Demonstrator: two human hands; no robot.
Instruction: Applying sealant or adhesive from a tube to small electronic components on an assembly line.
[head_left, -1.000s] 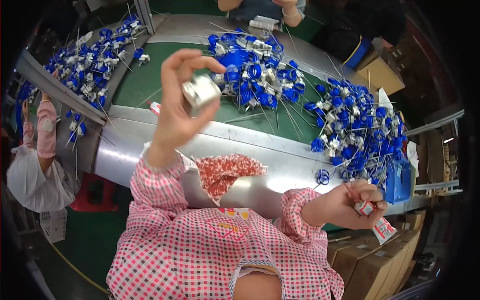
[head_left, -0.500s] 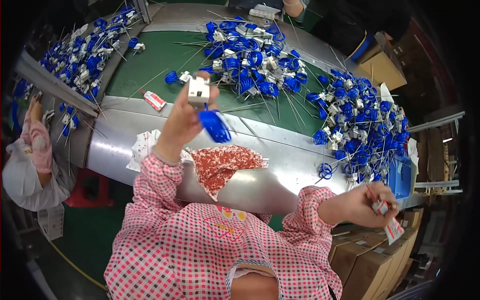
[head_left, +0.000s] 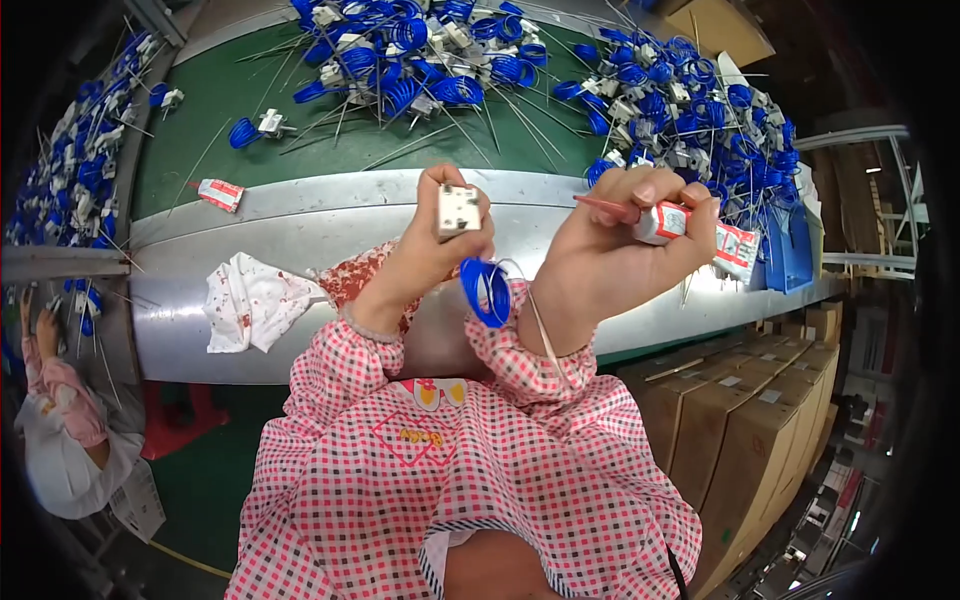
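My left hand (head_left: 425, 252) is closed around a thermostat (head_left: 460, 211), a small white block with dark openings in its upturned face. Its blue coiled capillary (head_left: 487, 294) hangs below the fingers, beside my right wrist. To the right, my right hand (head_left: 590, 262) grips a white and red glue tube (head_left: 664, 223). The tube's pointed red nozzle faces the thermostat and stays apart from it, while its flat tail sticks out past my fingers. Both hands are above the metal ledge (head_left: 330, 212) of the workbench.
Heaps of similar thermostats lie on the green belt (head_left: 215, 120) and at both sides. Another glue tube (head_left: 221, 194) rests near the ledge. A stained white cloth (head_left: 258, 302) and reddish cloth (head_left: 352, 278) lie nearby. Blue bin (head_left: 789, 252), cartons (head_left: 715, 415) at right; co-worker (head_left: 65, 400), red stool (head_left: 182, 425) at left.
My right hand has come up and inward with the glue tube, near my left hand. The thermostat is lower and closer to me, its face turned up. The view has shifted.
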